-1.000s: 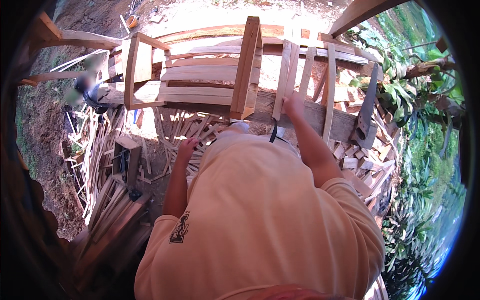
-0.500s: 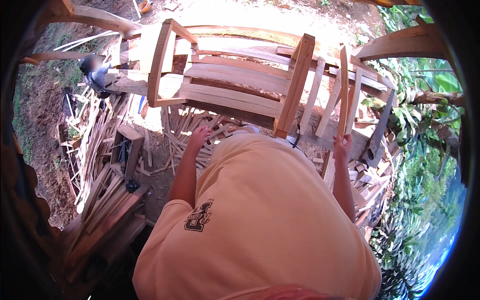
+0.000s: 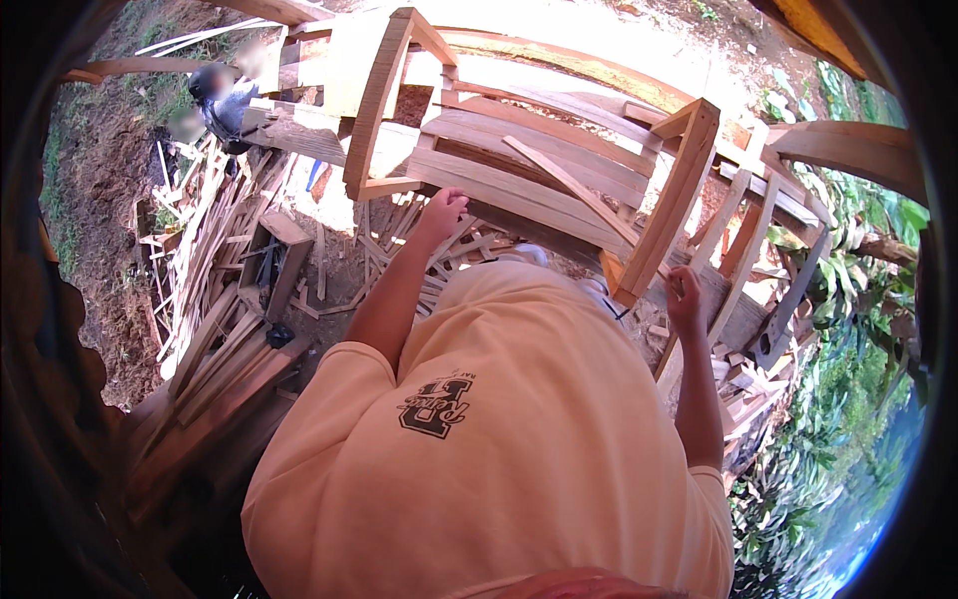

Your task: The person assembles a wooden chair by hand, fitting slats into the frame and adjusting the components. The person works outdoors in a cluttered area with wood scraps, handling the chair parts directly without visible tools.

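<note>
In front of me stands a wooden bench frame (image 3: 539,203) with slats and two upright end frames. My right hand (image 3: 682,287), beside the right end frame (image 3: 675,205), is closed on one end of a thin wooden strip (image 3: 569,185). That strip slants up and left past the end frame, over the slats. My left hand (image 3: 445,210) is loosely closed at the bench's front edge, next to the left end frame (image 3: 381,105), with nothing visible in it. Right of the bench, other wooden strips (image 3: 748,243) lean near a hand saw (image 3: 788,299).
Wood scraps (image 3: 205,235) are heaped on the ground at left, beside stacked planks (image 3: 225,364). Another person (image 3: 225,105) is at the far left end of the bench. A wooden beam (image 3: 848,155) juts in at right, before green plants (image 3: 828,399).
The strip in my right hand has swung left, from near upright beside the end frame to slanting across the slats. My left hand has moved up to the bench's front edge. The view has shifted.
</note>
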The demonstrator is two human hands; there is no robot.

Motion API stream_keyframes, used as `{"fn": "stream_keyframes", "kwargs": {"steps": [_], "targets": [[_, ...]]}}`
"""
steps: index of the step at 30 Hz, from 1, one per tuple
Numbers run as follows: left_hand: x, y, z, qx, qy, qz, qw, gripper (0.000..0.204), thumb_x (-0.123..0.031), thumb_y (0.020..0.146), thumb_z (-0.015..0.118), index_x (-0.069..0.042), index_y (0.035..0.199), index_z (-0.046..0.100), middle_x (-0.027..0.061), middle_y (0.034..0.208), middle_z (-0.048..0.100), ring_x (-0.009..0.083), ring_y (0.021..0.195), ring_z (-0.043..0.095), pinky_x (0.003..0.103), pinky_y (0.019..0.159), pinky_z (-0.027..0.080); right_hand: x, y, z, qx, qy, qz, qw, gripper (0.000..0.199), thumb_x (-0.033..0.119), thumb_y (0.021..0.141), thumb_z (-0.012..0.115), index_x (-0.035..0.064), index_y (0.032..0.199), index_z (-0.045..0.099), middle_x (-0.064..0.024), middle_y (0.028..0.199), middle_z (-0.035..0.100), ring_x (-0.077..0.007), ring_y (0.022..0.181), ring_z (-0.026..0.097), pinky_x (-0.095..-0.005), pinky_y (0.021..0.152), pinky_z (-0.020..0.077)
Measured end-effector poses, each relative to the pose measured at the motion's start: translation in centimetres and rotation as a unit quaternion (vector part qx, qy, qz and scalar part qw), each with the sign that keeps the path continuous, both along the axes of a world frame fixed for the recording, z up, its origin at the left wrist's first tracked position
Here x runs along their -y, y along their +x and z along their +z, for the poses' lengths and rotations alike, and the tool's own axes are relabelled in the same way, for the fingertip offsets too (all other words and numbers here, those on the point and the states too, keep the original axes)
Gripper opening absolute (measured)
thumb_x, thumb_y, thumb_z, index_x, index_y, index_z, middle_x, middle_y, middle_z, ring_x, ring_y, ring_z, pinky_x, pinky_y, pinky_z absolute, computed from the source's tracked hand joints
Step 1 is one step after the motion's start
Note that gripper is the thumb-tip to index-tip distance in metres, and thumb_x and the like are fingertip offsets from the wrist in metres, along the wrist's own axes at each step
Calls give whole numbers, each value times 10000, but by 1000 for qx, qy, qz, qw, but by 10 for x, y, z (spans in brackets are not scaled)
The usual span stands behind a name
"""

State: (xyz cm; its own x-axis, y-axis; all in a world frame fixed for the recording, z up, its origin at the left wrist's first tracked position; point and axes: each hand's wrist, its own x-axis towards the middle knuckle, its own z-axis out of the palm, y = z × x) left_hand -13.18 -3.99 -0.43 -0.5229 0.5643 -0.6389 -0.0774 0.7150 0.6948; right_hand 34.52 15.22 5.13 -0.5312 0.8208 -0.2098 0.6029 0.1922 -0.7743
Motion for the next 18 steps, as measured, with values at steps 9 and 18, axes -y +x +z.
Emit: {"fn": "stream_keyframes", "kwargs": {"steps": [9, 18], "targets": [[24, -26, 10, -123, -29, -48, 991, 480, -207, 962, 641, 55, 1345, 523, 176, 1240, 653, 227, 1143, 636, 342, 990, 501, -42, -167, -88, -102, 168, 188, 962, 453, -27, 790, 705, 124, 1217, 690, -131, 1050, 624, -323, 973, 625, -425, 858, 518], [-5, -44, 5, -280, -69, -83, 954, 584, -168, 898, 679, 63, 1383, 450, 262, 1375, 504, 390, 1289, 506, 459, 1103, 413, -35, -162, -90, -66, 210, 181, 959, 472, -4, 750, 745, 129, 1199, 697, -108, 1043, 593, -315, 995, 588, -422, 874, 516]]}}
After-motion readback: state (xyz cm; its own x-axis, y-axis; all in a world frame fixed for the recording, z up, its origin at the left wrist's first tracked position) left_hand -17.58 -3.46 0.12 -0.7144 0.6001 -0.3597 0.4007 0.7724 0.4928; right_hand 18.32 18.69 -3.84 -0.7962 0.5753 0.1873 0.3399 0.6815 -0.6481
